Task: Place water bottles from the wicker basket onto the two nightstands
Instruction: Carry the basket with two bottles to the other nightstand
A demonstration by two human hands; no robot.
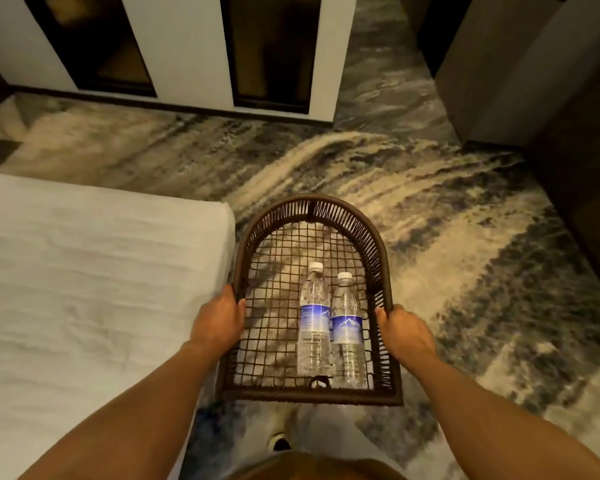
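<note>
I hold a dark brown wicker basket (329,207) level in front of me, above the carpet. My left hand (219,318) grips its left rim and my right hand (404,332) grips its right rim. Two clear water bottles lie side by side on the basket's open mesh floor, caps pointing away from me. The left bottle (314,320) and the right bottle (349,329) both carry blue labels and white caps. No nightstand is in view.
A bed with a white sheet (90,292) fills the left side, its corner next to the basket. Patterned grey and beige carpet (447,237) stretches ahead. A white wall with dark panels (187,46) stands at the back, dark furniture (551,81) on the right.
</note>
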